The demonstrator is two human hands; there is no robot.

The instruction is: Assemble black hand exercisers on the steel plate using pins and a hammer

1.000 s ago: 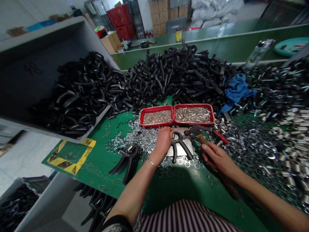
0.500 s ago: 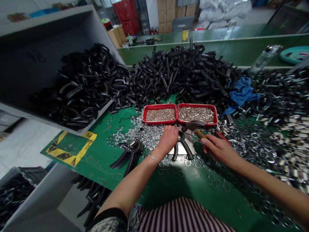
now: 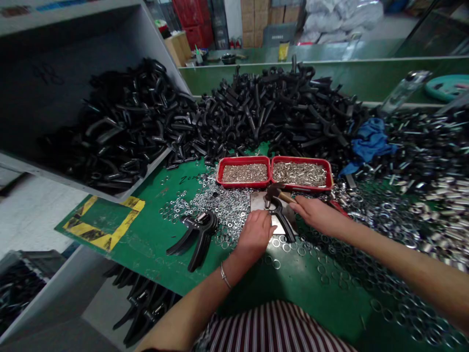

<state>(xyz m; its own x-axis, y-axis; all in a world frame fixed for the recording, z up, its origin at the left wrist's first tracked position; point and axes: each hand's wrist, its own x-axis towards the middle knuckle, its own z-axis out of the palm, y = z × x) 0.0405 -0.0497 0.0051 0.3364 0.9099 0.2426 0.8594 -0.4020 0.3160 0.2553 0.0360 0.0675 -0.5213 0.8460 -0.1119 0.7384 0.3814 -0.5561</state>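
Note:
On a small metal plate (image 3: 257, 200) lies a black clamp (image 3: 285, 221) with its legs toward me. My left hand (image 3: 256, 231) is closed on the clamp's left leg, covering most of it. My right hand (image 3: 311, 211) grips the wooden handle of a hammer (image 3: 286, 196). The hammer's dark head is at the top of the clamp, beside a small coiled spring; whether they touch is unclear. Another black clamp (image 3: 201, 237) with a spring in it rests on the green table (image 3: 154, 254), left of my left hand.
Two red trays (image 3: 244, 185) of small metal pins stand behind the plate. Black parts (image 3: 252, 107) are heaped behind them and in a tilted grey bin (image 3: 161, 54). Metal rings surround the plate. A blue cloth (image 3: 372, 142) and metal sleeves (image 3: 445, 210) lie at right.
My left hand has moved down from the clamp's top to its left leg. The hammer in my right hand has shifted left, its head now over the top of the clamp.

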